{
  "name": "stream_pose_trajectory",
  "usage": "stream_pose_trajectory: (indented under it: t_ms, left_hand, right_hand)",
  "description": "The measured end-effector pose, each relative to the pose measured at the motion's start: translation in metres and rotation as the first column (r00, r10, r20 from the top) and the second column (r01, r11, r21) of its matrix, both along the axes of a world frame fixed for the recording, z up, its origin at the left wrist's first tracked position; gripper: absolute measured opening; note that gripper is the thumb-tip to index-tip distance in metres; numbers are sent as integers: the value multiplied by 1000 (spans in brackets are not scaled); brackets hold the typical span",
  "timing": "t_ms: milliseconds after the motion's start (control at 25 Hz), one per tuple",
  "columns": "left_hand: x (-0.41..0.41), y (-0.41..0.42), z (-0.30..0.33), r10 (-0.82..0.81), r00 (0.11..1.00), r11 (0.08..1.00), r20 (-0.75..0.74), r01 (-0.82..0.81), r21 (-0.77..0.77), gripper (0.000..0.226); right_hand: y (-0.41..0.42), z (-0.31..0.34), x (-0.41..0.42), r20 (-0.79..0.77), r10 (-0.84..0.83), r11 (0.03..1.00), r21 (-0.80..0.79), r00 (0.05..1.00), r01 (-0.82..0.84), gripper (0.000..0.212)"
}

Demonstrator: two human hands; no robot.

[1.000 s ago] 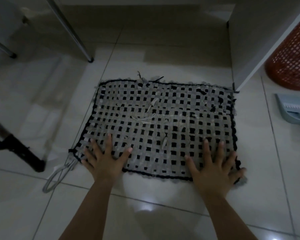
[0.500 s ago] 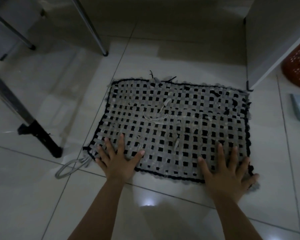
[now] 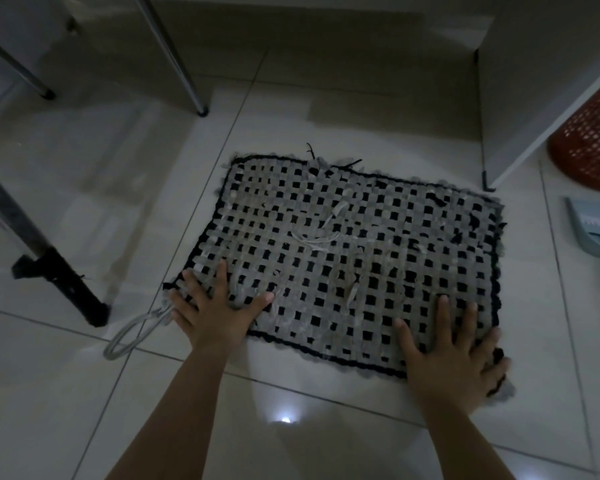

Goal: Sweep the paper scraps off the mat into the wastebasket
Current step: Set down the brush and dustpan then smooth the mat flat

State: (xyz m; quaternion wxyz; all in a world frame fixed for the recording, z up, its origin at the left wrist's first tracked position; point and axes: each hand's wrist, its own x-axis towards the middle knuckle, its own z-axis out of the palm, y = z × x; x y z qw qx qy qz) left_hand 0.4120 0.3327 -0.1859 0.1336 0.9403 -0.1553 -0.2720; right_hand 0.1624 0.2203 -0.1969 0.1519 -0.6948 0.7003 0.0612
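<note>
Paper scraps [image 3: 321,237] scattered mid-mat [image 3: 430,237], none swept yet. Left hand [image 3: 210,315], right hand [image 3: 454,358] pressed flat, fingers spread, on mat's near corners; nothing gripped. Wastebasket [image 3: 593,140] beyond mat's far right corner; dustpan [image 3: 593,230] untouched.

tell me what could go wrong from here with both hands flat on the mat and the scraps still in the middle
The paper scraps are thin strips lying in the open weave of the mat; a swipe may snag them. The wastebasket stands off to the right, so scraps could scatter on the tiles. The left hand sits near a loose cord.
</note>
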Motion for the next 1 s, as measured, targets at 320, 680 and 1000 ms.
stream_pose_trajectory:
  t_ms: [320, 680, 1000]
  left_hand:
    - [-13, 13, 0, 69, 997, 997, 42, -70, 23, 107]
    - [-41, -5, -8, -164, 977, 986, 139, 159, 49, 86]
    - [-40, 2, -4, -142, 985, 986, 94, 132, 107, 89]
  right_hand:
    - [-2, -4, -5, 36, 54, 997, -48, 998, -52, 80]
    - [0, -2, 0, 19, 149, 989, 22, 989, -149, 81]
    - [2, -5, 1, 20, 171, 985, -6, 985, -171, 82]
